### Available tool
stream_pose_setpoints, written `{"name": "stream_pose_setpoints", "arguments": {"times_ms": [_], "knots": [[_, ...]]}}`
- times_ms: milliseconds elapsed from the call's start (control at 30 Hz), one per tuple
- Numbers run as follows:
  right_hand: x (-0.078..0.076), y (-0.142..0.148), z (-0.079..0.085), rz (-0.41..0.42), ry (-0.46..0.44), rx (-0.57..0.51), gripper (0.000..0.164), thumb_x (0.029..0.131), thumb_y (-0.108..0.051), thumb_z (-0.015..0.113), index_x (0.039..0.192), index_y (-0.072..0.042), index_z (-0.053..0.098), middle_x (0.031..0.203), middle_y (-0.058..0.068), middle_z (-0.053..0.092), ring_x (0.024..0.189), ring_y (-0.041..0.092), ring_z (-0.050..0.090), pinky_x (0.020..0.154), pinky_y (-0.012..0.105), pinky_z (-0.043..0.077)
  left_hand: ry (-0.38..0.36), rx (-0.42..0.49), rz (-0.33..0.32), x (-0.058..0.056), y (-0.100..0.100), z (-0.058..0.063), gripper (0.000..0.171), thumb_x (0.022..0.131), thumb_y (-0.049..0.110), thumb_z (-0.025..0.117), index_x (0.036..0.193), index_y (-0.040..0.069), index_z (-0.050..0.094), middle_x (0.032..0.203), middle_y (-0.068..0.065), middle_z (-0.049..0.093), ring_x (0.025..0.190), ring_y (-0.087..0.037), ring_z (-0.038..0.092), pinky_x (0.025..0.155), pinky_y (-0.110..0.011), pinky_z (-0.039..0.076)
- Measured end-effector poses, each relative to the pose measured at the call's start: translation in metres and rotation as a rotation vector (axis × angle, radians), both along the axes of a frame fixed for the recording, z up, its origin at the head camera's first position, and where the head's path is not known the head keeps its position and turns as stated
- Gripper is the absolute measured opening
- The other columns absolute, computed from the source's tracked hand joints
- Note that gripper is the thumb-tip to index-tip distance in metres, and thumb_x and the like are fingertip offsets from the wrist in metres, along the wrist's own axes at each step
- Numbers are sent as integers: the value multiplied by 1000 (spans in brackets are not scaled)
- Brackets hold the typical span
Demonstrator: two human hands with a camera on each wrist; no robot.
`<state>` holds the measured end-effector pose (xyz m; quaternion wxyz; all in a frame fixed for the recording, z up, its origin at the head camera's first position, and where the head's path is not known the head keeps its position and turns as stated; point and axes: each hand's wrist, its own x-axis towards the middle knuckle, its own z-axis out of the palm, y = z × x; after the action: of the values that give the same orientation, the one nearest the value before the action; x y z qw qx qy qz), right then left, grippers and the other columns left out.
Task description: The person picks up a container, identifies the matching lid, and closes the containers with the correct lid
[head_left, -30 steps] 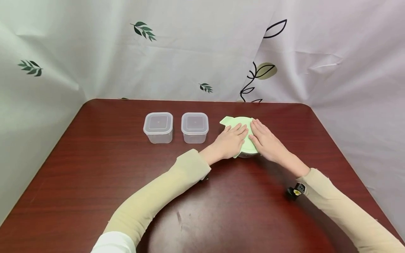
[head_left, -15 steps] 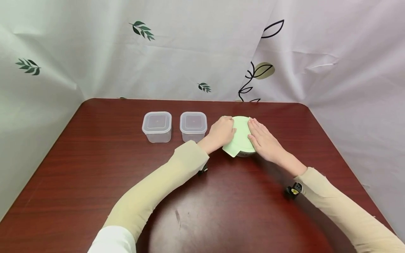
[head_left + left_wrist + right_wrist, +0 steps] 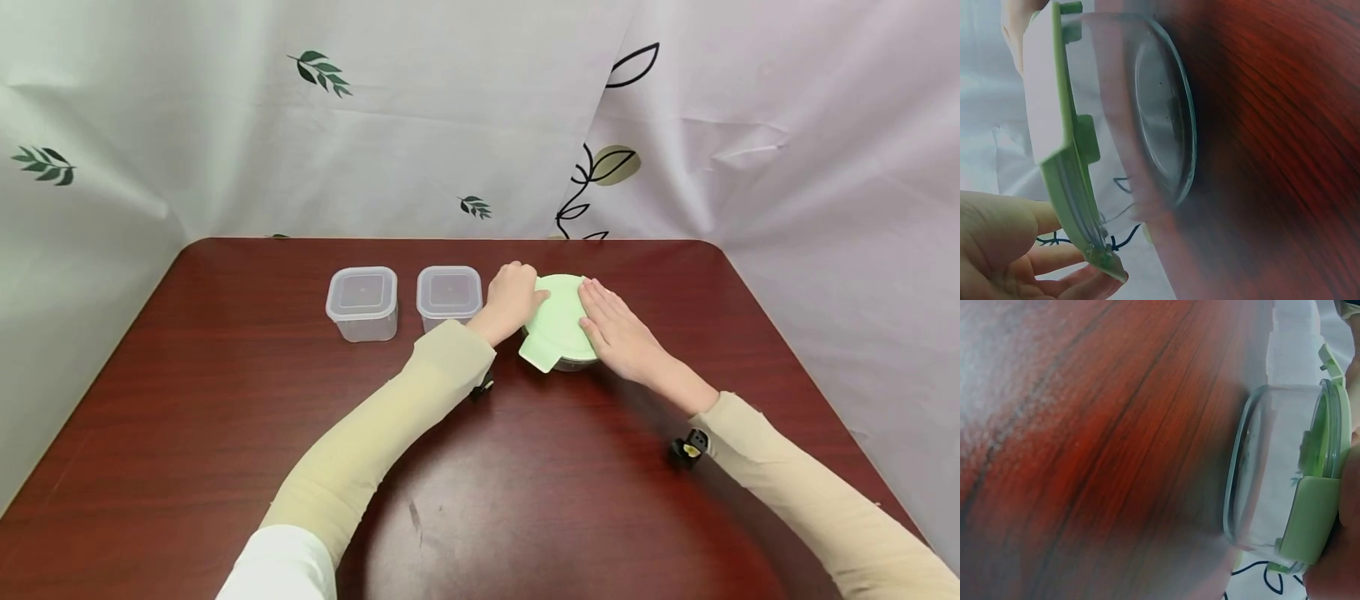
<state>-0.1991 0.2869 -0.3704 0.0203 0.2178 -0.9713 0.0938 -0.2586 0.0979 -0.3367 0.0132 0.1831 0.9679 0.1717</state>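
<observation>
A round clear glass bowl [image 3: 1166, 112] stands on the table, covered by a light green lid [image 3: 564, 321] with latch flaps. In the head view my left hand [image 3: 512, 296] is at the lid's left edge with curled fingers. The left wrist view shows its thumb and fingers pinching a flap [image 3: 1094, 253] that sticks outward. My right hand [image 3: 618, 332] lies over the lid's right side with straight fingers. A front flap [image 3: 540, 354] points outward. Another flap [image 3: 1310, 519] is folded down against the glass in the right wrist view.
Two square clear plastic containers with lids, a left one [image 3: 363, 304] and a right one [image 3: 448, 296], stand left of the bowl. My left forearm partly covers the right one. Behind the dark red table [image 3: 225, 375] hangs a pale leaf-printed curtain [image 3: 412, 125].
My left hand has gone from lying spread on the lid to its left edge, where its fingers curl at a flap. My right hand keeps its place on the lid. The head view has shifted slightly.
</observation>
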Motion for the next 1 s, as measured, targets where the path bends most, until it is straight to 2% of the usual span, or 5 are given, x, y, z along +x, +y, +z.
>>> {"name": "stream_pose_setpoints", "arguments": {"times_ms": [100, 200, 400, 767, 1000], "knots": [[-1, -1, 0, 0, -4, -4, 57, 104, -24, 33, 150, 7, 17, 159, 21, 15, 149, 33, 11, 121, 49, 14, -8, 36, -9, -3, -3, -1, 32, 93, 33, 62, 103, 3, 67, 104, -12, 67, 101, -27, 63, 82, -34, 54], [-1, -2, 0, 5, -5, -9, 57, 104, -23, 33, 149, 8, 17, 159, 21, 15, 149, 34, 12, 121, 49, 14, -34, 64, -12, -6, -5, -2, 31, 93, 34, 63, 100, 4, 67, 98, -11, 69, 94, -26, 66, 74, -33, 55], [-1, -1, 0, 3, 3, -9, 57, 105, -24, 32, 150, 7, 17, 159, 20, 15, 149, 33, 12, 121, 49, 13, -78, 157, 19, -7, -6, -5, 28, 94, 33, 62, 100, 7, 71, 90, -7, 71, 78, -21, 66, 58, -26, 46], [1, -1, -3, -10, 8, -26, 57, 104, -23, 35, 150, 5, 18, 159, 19, 16, 149, 32, 13, 120, 50, 13, -16, 184, 69, -1, -3, -16, 23, 97, 25, 55, 101, 9, 72, 94, -9, 72, 86, -27, 68, 64, -32, 53], [0, -1, -3, -15, 8, -30, 57, 103, -23, 36, 150, 5, 19, 160, 18, 16, 149, 32, 13, 120, 50, 13, -42, 189, 90, -1, 0, -16, 22, 97, 24, 55, 100, 8, 70, 89, -10, 71, 81, -28, 68, 58, -31, 51]]}}
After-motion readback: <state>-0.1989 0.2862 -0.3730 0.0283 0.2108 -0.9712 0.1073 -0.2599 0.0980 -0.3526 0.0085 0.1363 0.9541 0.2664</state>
